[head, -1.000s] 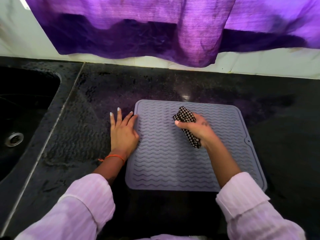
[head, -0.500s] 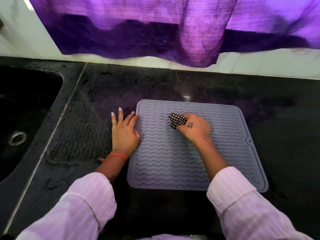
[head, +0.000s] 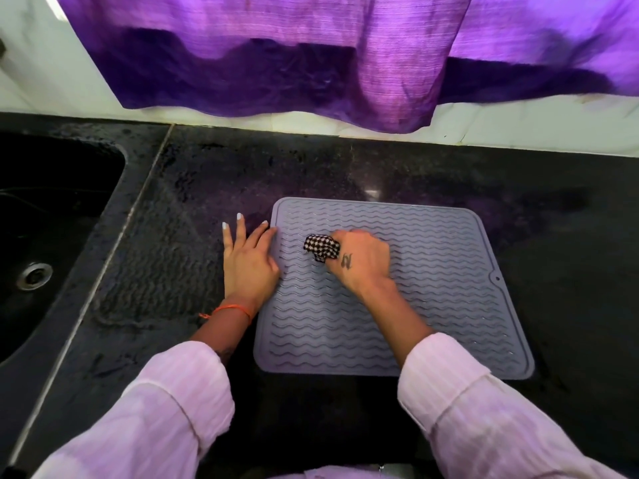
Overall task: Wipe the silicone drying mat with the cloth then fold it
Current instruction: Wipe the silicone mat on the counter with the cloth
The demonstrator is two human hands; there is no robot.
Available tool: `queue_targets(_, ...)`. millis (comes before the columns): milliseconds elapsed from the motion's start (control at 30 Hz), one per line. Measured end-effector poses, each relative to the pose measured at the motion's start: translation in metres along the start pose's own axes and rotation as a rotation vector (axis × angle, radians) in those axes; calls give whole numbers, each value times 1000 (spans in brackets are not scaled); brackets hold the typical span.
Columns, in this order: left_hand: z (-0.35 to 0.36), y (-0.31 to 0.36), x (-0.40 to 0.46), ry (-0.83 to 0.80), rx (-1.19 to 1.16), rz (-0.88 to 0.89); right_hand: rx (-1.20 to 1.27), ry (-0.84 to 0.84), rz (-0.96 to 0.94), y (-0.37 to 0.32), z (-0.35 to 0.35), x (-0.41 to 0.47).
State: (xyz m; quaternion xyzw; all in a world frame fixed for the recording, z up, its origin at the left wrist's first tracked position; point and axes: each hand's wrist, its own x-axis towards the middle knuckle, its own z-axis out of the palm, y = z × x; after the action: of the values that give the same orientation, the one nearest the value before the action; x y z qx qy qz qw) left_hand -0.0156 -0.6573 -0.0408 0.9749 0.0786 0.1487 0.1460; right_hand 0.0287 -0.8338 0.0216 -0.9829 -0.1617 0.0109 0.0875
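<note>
A: Lying flat on the black countertop (head: pixel 345 160), the grey silicone drying mat (head: pixel 432 305) spreads under and between both hands. Where is the cloth?

B: The checked cloth (head: pixel 320 247) is bunched up and pressed onto the mat's far left part. The right hand (head: pixel 363 261) has its fingers curled round it, knuckles up, with only the cloth's left end showing past the fingers.

A: And the other hand?

B: The left hand (head: pixel 247 261) lies flat with fingers straight and slightly spread, holding nothing. Its palm rests on the countertop just beside the mat's left edge, and its thumb side touches that edge. An orange thread (head: pixel 230 308) circles the wrist.

A: Any containers?

B: Only the sink (head: pixel 45 236), set into the counter well to the left of the mat. Its dark basin shows a metal drain (head: pixel 34 275); I cannot tell whether anything else lies in it.

A: Behind the mat?

B: A purple curtain (head: pixel 311 53) hangs over the white wall.
</note>
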Motion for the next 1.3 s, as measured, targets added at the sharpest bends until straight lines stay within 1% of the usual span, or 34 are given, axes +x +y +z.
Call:
queue_targets(100,0,0,-1,9,-1,3,-28,27,111,17,-10,2)
queue_targets(200,2,0,1,14,-2,15,81,32,280,47,-27,-2)
queue_targets(267,2,1,1,12,2,13,156,37,326,56,-32,-4)
queue_targets(400,0,1,0,1,17,6,196,8,243,42,-20,0)
queue_targets(533,0,0,0,-1,16,6,102,-92,138,29,-10,7)
queue_targets(600,0,-1,0,-1,11,4,30,-114,154,34,-16,14)
queue_targets(667,0,-1,-1,1,6,7,-6,-59,222,49,-26,15)
queue_targets(700,0,-1,-1,4,5,8,64,-8,285,61,-29,14)
queue_targets(733,0,0,0,6,4,8,209,44,371,72,-32,10)
queue_targets(767,0,0,0,5,4,7,423,95,480,85,-33,6)
queue_targets(800,0,0,1,3,4,6,688,130,604,97,-34,2)
queue_targets(833,0,0,1,0,8,6,974,128,716,106,-37,-3)
queue_targets(867,0,0,1,-2,14,6,1242,79,794,114,-38,-7)
queue_targets(933,0,1,1,-4,20,6,1670,-31,827,126,-42,-15)
queue_targets(967,0,1,1,-6,19,5,1838,-45,816,132,-43,-19)
queue_targets(1033,0,1,1,-7,21,3,2105,-21,784,145,-38,-25)
queue_targets(1100,0,1,0,-8,26,5,2252,-26,763,152,-34,-33)
queue_targets(1200,1,0,0,-9,46,7,2255,-58,696,160,-36,-42)
queue_targets(1267,2,0,0,-13,48,7,2098,-14,756,168,-39,-44)
queue_targets(1300,2,0,1,-14,49,6,1933,56,842,172,-41,-42)
